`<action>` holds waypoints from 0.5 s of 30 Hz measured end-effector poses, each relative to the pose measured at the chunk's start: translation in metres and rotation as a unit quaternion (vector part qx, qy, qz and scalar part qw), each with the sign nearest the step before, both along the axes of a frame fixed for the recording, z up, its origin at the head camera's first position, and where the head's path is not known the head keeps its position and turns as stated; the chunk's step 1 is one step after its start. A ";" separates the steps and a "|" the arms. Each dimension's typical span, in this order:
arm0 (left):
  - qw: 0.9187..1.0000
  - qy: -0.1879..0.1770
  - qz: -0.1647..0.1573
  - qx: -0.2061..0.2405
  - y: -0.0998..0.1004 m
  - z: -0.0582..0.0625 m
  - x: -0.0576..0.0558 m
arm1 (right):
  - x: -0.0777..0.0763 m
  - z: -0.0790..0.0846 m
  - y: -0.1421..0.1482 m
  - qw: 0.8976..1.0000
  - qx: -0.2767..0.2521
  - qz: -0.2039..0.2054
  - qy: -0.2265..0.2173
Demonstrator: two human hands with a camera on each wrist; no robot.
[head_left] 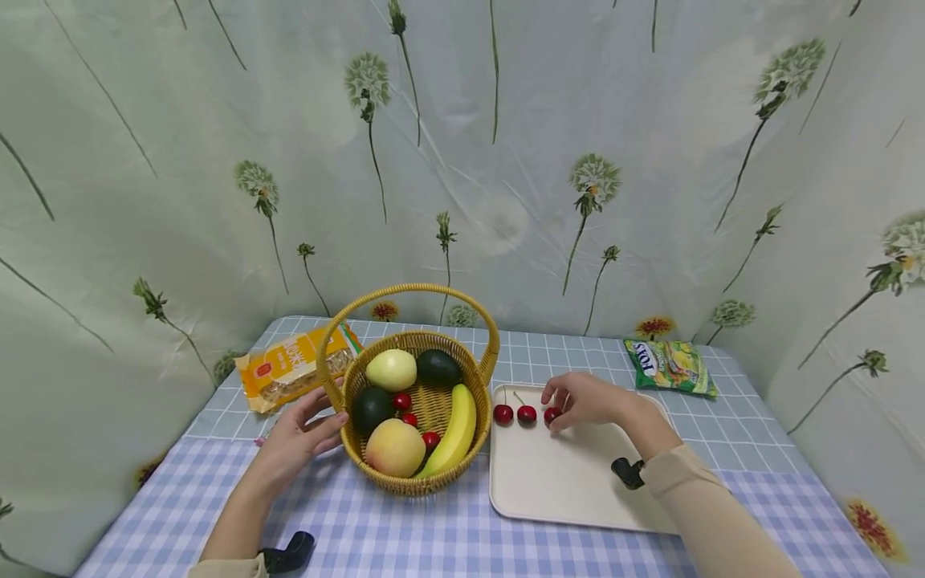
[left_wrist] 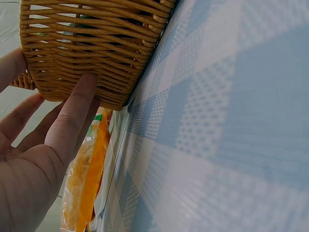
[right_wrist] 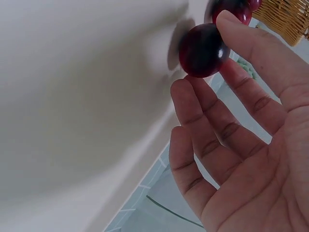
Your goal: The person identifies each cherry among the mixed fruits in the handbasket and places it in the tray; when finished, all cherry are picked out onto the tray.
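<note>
My right hand (head_left: 588, 399) pinches a dark red cherry (right_wrist: 204, 50) between thumb and fingers, close over the upper part of the white tray (head_left: 556, 490). Two more cherries with stems, one at the tray's left edge (head_left: 503, 414) and another cherry (head_left: 527, 415) beside it, lie in a row with it. My left hand (head_left: 307, 433) rests its extended fingers against the left side of the yellow wicker basket (left_wrist: 91, 53). Inside the basket are a banana (head_left: 457, 429), a peach (head_left: 395, 448), a pale green fruit (head_left: 391, 370), two dark green avocados (head_left: 438, 368) and several cherries (head_left: 402, 402).
An orange snack bag (head_left: 289, 369) lies behind the left hand, left of the basket. At the back right is a green candy bag (head_left: 670, 367). The basket's tall handle (head_left: 412, 287) arches above the fruit. A checked cloth (head_left: 405, 538) covers the table, and a floral curtain hangs behind.
</note>
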State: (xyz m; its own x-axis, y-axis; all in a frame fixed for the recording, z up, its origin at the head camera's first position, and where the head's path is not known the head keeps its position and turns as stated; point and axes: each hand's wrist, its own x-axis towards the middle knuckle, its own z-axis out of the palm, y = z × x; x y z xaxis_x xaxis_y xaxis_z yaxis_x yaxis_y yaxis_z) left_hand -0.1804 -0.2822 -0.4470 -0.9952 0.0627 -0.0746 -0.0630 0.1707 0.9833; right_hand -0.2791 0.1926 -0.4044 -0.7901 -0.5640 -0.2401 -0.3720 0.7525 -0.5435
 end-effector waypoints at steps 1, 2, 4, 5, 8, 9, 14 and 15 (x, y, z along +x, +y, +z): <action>1.000 0.001 -0.001 0.001 0.000 0.000 0.001 | 0.000 0.000 0.000 1.000 0.001 -0.002 0.000; 1.000 0.002 -0.002 0.003 -0.001 -0.001 0.001 | 0.000 -0.001 -0.001 1.000 0.002 -0.002 0.001; 1.000 0.003 -0.003 0.004 0.000 -0.001 0.001 | 0.001 -0.001 0.000 1.000 0.004 -0.002 0.002; 1.000 0.003 -0.003 0.004 0.000 -0.001 0.001 | 0.001 0.000 0.000 1.000 0.005 -0.002 0.003; 1.000 0.003 -0.002 0.003 0.000 0.000 0.001 | 0.001 -0.001 0.001 1.000 0.004 0.001 0.000; 1.000 0.002 -0.001 0.003 0.000 0.000 0.001 | 0.000 -0.001 0.001 1.000 0.003 0.002 -0.001; 1.000 0.000 0.000 -0.001 0.000 0.000 0.002 | 0.000 -0.003 -0.001 1.000 -0.003 0.002 -0.011; 1.000 0.000 0.001 -0.002 0.000 0.000 0.002 | 0.000 -0.002 -0.001 1.000 -0.004 0.002 -0.014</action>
